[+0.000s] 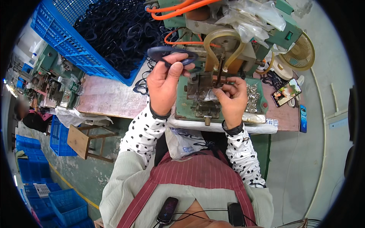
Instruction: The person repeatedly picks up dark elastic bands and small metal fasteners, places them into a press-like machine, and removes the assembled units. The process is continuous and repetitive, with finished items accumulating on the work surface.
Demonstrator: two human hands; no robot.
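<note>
My left hand is raised beside the machine, its thumb and fingers closed on a dark blue looped frame piece that looks like flat plastic. Part of that piece is hidden behind the fingers. At the front of a green bench machine, my right hand has thumb and fingertips pinched together close to the metal fixture. Whatever lies between those fingertips is too small or hidden to make out. Small shiny metal parts lie in a tray just right of this hand.
A blue crate heaped with dark looped pieces stands at the back left on the table. Orange hoses cross above the machine. A phone and a fan are at right. A wooden stool stands left.
</note>
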